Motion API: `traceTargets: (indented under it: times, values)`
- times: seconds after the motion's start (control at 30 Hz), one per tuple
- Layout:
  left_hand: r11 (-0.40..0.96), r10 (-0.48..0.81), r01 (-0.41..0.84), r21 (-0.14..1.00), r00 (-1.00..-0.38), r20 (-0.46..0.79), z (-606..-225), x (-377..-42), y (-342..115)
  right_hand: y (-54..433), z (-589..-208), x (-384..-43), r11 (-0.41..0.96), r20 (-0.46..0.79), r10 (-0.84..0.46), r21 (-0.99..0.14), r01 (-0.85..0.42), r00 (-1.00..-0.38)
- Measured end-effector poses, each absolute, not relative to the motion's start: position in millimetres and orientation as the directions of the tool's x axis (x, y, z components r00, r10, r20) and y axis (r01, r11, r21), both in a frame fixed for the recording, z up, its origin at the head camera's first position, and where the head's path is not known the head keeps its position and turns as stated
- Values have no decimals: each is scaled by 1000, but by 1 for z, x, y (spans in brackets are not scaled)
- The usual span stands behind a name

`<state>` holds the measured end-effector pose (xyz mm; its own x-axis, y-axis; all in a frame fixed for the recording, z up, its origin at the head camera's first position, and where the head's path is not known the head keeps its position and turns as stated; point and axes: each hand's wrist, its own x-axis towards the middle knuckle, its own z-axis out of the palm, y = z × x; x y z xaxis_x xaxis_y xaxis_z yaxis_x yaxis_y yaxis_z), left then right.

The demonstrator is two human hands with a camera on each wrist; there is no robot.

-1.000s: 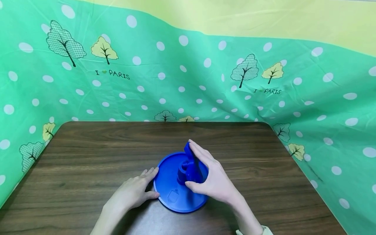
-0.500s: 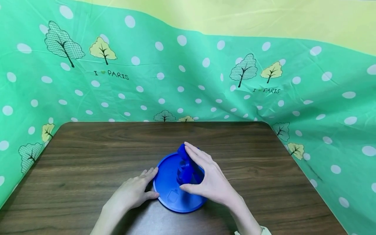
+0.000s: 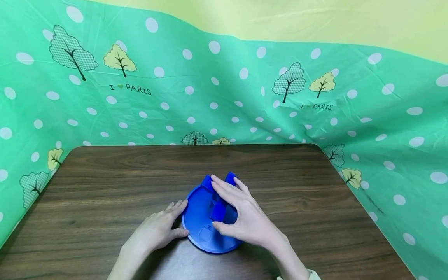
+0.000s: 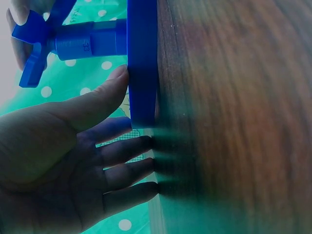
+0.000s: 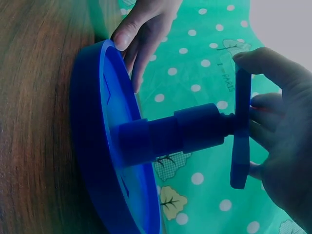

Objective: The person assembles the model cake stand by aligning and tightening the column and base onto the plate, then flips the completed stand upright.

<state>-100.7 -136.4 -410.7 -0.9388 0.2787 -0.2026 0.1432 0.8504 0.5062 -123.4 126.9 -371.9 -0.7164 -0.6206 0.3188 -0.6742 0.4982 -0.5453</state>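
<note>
A round blue base (image 3: 196,219) with a raised rim lies flat on the table. From its middle rises a short stepped post (image 5: 197,129), topped by a blue three-armed piece (image 5: 241,131). My right hand (image 3: 251,219) grips that top piece, thumb on the end of one arm, other fingers around behind it; the hand partly covers it in the head view. My left hand (image 3: 159,227) rests at the base's left side. Its thumb touches the rim, and its fairly straight fingers reach the rim and the tabletop, as the left wrist view shows.
The dark wood-grain table (image 3: 115,182) carries the base near its middle front. A green cloth (image 3: 196,93) with white dots and printed trees hangs behind the table and along both sides.
The three-armed piece has turned counterclockwise as seen from above; one arm swung left and another came into view behind my fingers. My right hand shifted slightly left with it; the left hand stayed.
</note>
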Motion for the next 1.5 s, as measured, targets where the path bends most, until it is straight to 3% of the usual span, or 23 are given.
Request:
traceTargets:
  times: [0.23, 0.5, 0.83, 1.13, 1.27, 1.5]
  values:
    - [850, 280, 142, 507, -937, -207, -411, -101, -136, 126, -370, -122, 527, 304, -610, -533, -662, -732]
    - [853, 277, 130, 506, -934, -227, -411, -103, -135, 128, -370, -121, 602, 291, -509, -552, -577, -810]
    - [852, 278, 137, 505, -936, -214, -413, -102, -135, 126, -373, -123, 597, 339, -599, -414, -687, -725]
    - [860, 265, 122, 496, -936, -230, -413, -103, -135, 125, -374, -121, 608, 295, -650, -351, -712, -700]
    - [861, 265, 122, 493, -936, -233, -413, -103, -135, 127, -373, -121, 610, 277, -653, -361, -706, -705]
    - [862, 265, 121, 493, -936, -233, -413, -103, -135, 135, -368, -123, 662, 274, -574, -400, -634, -772]
